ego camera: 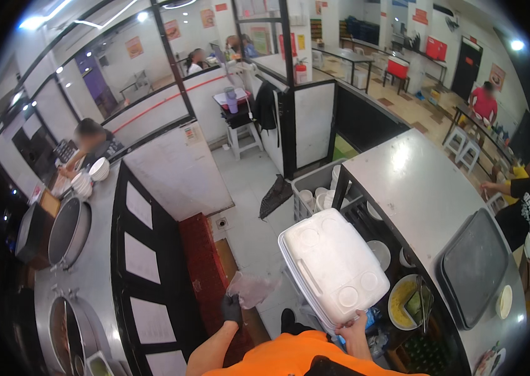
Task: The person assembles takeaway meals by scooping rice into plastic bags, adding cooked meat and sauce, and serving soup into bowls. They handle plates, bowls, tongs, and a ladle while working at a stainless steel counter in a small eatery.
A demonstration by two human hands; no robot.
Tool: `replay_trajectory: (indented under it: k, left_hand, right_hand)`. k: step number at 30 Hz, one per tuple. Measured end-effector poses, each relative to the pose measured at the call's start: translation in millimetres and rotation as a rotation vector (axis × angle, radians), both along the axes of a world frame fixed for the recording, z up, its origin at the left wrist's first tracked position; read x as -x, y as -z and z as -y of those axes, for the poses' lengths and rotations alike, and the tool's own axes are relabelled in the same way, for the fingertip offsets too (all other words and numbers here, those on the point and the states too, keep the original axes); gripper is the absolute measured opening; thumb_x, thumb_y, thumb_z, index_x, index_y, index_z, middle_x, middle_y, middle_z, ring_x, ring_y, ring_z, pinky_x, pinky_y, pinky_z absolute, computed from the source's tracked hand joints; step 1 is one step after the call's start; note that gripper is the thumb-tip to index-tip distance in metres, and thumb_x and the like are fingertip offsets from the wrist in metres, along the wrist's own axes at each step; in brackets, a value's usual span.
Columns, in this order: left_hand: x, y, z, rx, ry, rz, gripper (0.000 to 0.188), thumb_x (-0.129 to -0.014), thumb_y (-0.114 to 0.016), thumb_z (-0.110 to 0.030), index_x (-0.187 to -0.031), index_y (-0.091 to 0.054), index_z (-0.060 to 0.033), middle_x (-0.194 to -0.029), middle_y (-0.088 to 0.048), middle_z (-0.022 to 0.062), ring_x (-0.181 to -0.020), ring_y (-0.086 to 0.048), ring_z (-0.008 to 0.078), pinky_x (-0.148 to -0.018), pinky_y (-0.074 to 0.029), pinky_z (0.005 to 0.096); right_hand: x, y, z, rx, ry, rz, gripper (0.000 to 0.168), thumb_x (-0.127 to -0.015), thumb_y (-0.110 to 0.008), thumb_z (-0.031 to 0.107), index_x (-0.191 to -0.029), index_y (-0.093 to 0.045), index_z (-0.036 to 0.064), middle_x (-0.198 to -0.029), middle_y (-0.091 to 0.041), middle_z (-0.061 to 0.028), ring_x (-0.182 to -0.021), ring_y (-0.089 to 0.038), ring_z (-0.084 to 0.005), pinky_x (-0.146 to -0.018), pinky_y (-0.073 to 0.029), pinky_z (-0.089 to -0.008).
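My left hand, in a black glove, holds a thin clear plastic bag over the floor beside the red step. My bare right hand grips the near edge of the lid on a white cooler box. The lid lies flat over the box, with round cup recesses and a long handle groove. Blue and clear plastic wrapping shows right beside that hand. What the box contains is hidden.
A bowl of yellow and green food with tongs sits on the shelf under the steel counter. A grey tray rests on top. Large pots line the left counter. A grey crate holds cups. People stand or sit beyond both counters.
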State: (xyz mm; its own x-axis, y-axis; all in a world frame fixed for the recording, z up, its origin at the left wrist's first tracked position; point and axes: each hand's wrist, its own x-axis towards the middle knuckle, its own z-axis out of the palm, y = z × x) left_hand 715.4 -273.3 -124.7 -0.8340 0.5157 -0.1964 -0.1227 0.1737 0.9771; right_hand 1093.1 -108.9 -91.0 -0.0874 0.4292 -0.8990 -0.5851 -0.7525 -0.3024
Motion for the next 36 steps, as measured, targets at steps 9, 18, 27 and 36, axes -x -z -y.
replay_trajectory:
  k: [9,18,27,36]
  left_hand:
    - [132.5,-16.8,-182.7,-0.011,0.383,0.021,0.030,-0.105,-0.050,-0.016,-0.126,-0.054,0.0049,-0.128,-0.061,0.0131,-0.113,-0.056,0.0183,-0.099,-0.044,0.0347]
    - [182.3,-23.9,-296.0,0.100,0.864,0.088,0.019,-0.103,-0.053,-0.008,-0.121,-0.059,-0.0022,-0.114,-0.063,0.0046,-0.106,-0.055,0.0122,-0.094,-0.044,0.0290]
    - [206.7,10.9,-269.7,0.318,0.964,-0.131,0.016,-0.102,-0.052,-0.005,-0.115,-0.059,-0.0011,-0.104,-0.063,0.0040,-0.098,-0.056,0.0112,-0.090,-0.045,0.0284]
    - [237.0,20.8,-212.3,0.361,0.766,0.194,0.012,-0.104,-0.053,-0.012,-0.111,-0.059,-0.0035,-0.104,-0.063,0.0021,-0.096,-0.054,0.0111,-0.087,-0.045,0.0287]
  right_hand:
    - [10.6,-72.7,-55.2,-0.779,0.591,0.461,0.037,-0.105,-0.044,0.031,-0.129,-0.056,0.006,-0.132,-0.060,-0.0087,-0.120,-0.056,-0.0227,-0.103,-0.044,-0.0379]
    - [34.2,-71.9,-137.9,-0.815,0.592,0.814,0.046,-0.101,-0.054,0.020,-0.143,-0.039,0.006,-0.116,-0.054,-0.0130,-0.104,-0.059,-0.0230,-0.087,-0.052,-0.0386]
    - [145.0,162.4,-130.2,0.044,-0.896,0.688,0.033,-0.087,-0.068,0.029,-0.079,-0.066,-0.003,-0.080,-0.068,-0.0184,-0.066,-0.067,-0.0202,-0.059,-0.056,-0.0328]
    - [176.4,210.6,-132.2,0.129,-0.699,1.212,0.042,-0.087,-0.067,0.020,-0.119,-0.055,-0.005,-0.095,-0.068,-0.0291,-0.085,-0.070,-0.0379,-0.071,-0.056,-0.0463]
